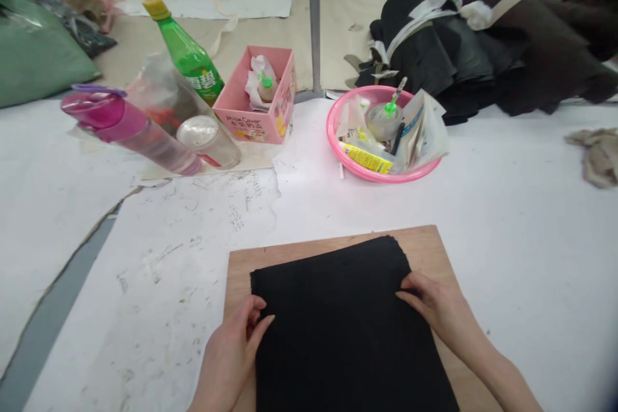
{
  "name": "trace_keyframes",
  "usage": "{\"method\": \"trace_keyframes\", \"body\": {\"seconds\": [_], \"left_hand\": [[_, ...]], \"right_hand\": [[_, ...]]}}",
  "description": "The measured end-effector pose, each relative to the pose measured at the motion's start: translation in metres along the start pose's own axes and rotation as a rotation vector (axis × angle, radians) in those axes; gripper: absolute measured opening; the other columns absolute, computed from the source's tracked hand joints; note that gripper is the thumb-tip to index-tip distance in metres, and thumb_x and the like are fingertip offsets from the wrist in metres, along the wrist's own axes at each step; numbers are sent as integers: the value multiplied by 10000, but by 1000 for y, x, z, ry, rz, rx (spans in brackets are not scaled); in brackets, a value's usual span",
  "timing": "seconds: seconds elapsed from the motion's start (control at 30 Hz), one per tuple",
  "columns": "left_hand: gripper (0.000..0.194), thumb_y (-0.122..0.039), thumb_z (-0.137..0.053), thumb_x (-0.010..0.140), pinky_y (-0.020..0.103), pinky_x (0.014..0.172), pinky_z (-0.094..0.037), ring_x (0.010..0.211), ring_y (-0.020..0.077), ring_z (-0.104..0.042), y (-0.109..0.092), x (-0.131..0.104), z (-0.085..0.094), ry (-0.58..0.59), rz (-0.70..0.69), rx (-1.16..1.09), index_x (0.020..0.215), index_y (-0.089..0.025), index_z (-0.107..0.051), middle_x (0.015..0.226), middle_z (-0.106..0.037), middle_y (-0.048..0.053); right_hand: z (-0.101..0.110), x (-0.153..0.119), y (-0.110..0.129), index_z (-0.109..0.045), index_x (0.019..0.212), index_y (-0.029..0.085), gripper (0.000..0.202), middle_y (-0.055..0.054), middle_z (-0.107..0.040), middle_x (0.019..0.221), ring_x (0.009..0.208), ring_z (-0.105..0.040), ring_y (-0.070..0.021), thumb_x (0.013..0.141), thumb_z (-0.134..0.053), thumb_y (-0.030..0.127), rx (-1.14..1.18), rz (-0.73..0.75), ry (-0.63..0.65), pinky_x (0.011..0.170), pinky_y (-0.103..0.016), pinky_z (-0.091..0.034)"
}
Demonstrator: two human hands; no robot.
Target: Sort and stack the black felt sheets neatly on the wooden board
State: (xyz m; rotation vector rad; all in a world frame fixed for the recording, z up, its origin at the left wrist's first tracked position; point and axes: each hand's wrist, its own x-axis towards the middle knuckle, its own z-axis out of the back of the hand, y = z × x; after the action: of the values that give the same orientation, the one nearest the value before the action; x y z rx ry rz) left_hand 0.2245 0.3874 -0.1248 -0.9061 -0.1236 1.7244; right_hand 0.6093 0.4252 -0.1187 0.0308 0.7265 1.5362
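Note:
A black cloth [338,328] lies flat on a wooden board [425,241] at the bottom centre, its upper edge slanting up to the right. My left hand [236,341] is at the cloth's left edge, thumb and fingertips pinching it near the upper left corner. At the right edge, a little below the upper right corner, my right hand [437,306] grips the cloth between thumb and fingers. Both wrists rest low over the board's sides. The cloth's lower end runs out of the picture.
A pink basin [386,174] of small items stands beyond the board. Left of it are a pink box [253,122], a green bottle [188,58], a jar [207,141] and a purple bottle [135,129]. Dark cloth bundles [458,45] lie back right, behind a metal pole [315,26].

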Motion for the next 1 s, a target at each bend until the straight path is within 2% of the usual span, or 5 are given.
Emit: {"method": "trace_keyframes", "body": {"seconds": [0.27, 0.47, 0.63, 0.87, 1.0], "left_hand": [[172, -407, -496, 878, 305, 683, -467, 768, 185, -611, -1, 5, 0, -18, -95, 83, 974, -266, -515, 889, -594, -8], [93, -341, -465, 890, 292, 659, -417, 750, 173, -584, -8, 10, 9, 77, -114, 180, 886, -252, -492, 863, -563, -17], [121, -295, -445, 903, 296, 633, -387, 722, 167, -548, -20, 8, 14, 95, -154, 271, 802, -239, -480, 832, -514, -17], [123, -202, -435, 901, 338, 721, -427, 861, 208, -546, -31, -4, 6, -72, -251, 325, 791, -219, -488, 936, -517, 37], [133, -127, -431, 872, 299, 682, -423, 779, 180, -567, -29, -6, 5, -33, -252, 240, 791, -222, -477, 825, -548, 11]], "right_hand": [[8, -2, 6, -537, 795, 260, 177, 35, -629, 725, 639, -585, -160, 861, -531, 424, 34, -47, -37, 573, -285, -401], [9, 1, 2, -547, 785, 262, 145, 29, -622, 687, 620, -584, -167, 834, -549, 398, 47, -53, -32, 558, -288, -415], [3, 1, -6, -535, 928, 287, 179, 30, -607, 767, 648, -591, -161, 815, -583, 417, 49, -66, -72, 572, -286, -453], [2, 7, -13, -546, 826, 264, 120, 8, -584, 849, 663, -576, -150, 831, -582, 379, -40, 70, -50, 595, -293, -460], [-2, 8, -16, -528, 809, 257, 125, -10, -580, 853, 681, -569, -171, 837, -569, 371, -103, 161, -53, 637, -322, -457]]}}
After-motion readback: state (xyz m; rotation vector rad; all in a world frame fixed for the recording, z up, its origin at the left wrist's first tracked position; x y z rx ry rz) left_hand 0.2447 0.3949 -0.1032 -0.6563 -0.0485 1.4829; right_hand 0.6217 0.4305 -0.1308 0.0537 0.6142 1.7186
